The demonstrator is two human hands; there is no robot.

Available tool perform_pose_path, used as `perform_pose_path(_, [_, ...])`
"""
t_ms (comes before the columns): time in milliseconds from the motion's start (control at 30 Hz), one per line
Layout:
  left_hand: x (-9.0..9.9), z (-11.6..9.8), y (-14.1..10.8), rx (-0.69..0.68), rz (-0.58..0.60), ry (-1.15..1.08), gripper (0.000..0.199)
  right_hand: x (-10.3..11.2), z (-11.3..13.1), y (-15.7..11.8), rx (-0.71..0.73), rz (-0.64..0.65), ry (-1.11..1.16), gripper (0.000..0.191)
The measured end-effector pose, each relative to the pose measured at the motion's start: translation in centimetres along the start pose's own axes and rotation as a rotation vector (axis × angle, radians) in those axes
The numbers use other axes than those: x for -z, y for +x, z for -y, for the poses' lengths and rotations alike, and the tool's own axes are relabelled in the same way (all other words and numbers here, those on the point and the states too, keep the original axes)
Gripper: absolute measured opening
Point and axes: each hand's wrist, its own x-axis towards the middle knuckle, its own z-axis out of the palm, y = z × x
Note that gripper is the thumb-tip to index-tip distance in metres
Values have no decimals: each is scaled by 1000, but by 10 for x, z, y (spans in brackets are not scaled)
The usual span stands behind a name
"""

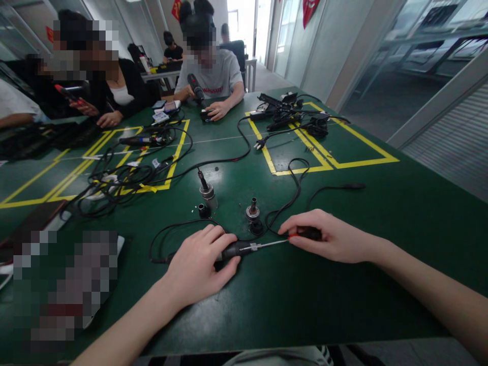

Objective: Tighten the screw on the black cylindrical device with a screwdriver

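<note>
My left hand [202, 256] is closed around a black cylindrical tool housing with a cord, lying low over the green table. A screwdriver [275, 243] with a red and black handle is held in my right hand [330, 236]. Its thin shaft points left and reaches the open end of the tool housing [236, 248]; whether the tip turns a screw there I cannot tell. Just beyond my hands stand a metal motor part [207, 192] with a dark shaft and a round metal flange part [252, 210]. A black collar [204, 211] and a black ring [256, 226] sit beside them.
Tangled black cables [110, 178] spread on the left, and a heap of black corded items [282, 109] lies at the back right. A blurred-out flat object [72, 279] is at near left. Across the table [343, 320], co-workers handle tools; one person's hand [218, 110] rests near the back edge.
</note>
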Motion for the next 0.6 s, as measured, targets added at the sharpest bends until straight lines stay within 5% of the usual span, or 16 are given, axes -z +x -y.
perform_pose_path(600, [1, 0, 1, 26, 35, -4, 22, -2, 4, 0, -29, 21, 22, 39])
